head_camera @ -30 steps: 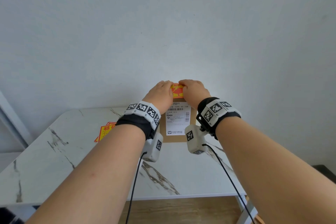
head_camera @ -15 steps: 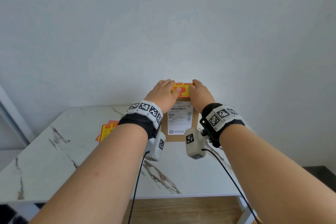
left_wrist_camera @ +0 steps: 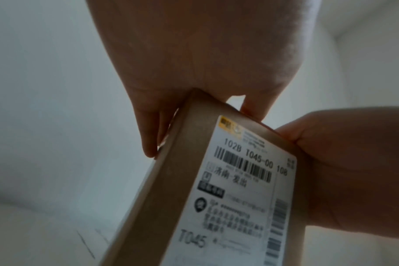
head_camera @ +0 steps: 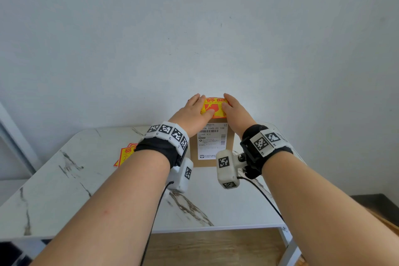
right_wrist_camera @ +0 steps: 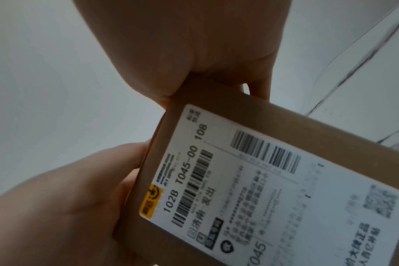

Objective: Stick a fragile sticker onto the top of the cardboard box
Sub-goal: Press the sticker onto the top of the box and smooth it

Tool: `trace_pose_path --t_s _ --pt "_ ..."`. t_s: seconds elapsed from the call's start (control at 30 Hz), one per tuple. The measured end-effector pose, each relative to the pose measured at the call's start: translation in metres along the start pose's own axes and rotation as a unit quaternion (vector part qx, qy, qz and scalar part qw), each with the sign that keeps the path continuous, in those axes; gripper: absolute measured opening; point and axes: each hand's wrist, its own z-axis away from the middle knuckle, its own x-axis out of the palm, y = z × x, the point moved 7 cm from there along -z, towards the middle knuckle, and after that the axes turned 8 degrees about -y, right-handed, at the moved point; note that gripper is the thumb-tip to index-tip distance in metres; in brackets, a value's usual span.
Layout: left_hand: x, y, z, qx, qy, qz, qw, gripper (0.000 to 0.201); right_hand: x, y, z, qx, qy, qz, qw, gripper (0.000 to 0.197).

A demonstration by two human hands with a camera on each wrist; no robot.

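Hands slid apart; left hand (head_camera: pixel 193 112) & right hand (head_camera: pixel 234 112) press flat, flanking sticker (head_camera: pixel 213 104) atop box (head_camera: pixel 230 142).

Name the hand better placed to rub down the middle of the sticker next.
Left, probably. The left hand has its thumb already lying on the middle of the fragile sticker atop the cardboard box. The right hand lies flat along the sticker's right edge, steadying it.

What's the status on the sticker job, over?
Left hand and right hand flat, pressing yellow-and-red fragile sticker onto top of upright brown cardboard box. Spare stickers lie left on table. Nothing in the way.
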Motion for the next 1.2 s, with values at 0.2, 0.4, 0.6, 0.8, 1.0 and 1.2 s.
trace_pose_path --t_s 0.2,0.4,0.6,0.8,1.0,1.2 --pt "-0.004 0.006 0.010 0.028 0.050 0.062 0.996 0.050 -0.005 -0.004 0.007 -0.004 -0.019 -0.020 1.000 0.045" --pt "-0.010 0.016 0.019 0.021 0.098 0.002 0.995 0.037 -0.004 -0.010 0.013 0.016 0.017 0.047 0.999 0.044" --pt "-0.010 0.008 0.013 0.013 0.055 0.065 0.996 0.043 -0.004 -0.017 0.018 0.042 0.016 0.051 0.998 0.033" --pt "-0.012 -0.008 0.005 -0.018 0.029 0.170 0.985 0.041 -0.004 -0.015 0.020 0.030 0.010 -0.007 0.999 0.030" --pt "-0.005 -0.014 0.015 -0.022 0.074 0.229 0.970 0.065 -0.010 -0.005 0.019 0.019 0.047 -0.069 0.996 0.022" --pt "-0.001 -0.013 0.031 -0.013 0.103 0.311 0.945 0.046 -0.010 0.007 0.025 -0.004 0.079 -0.111 0.991 0.030"
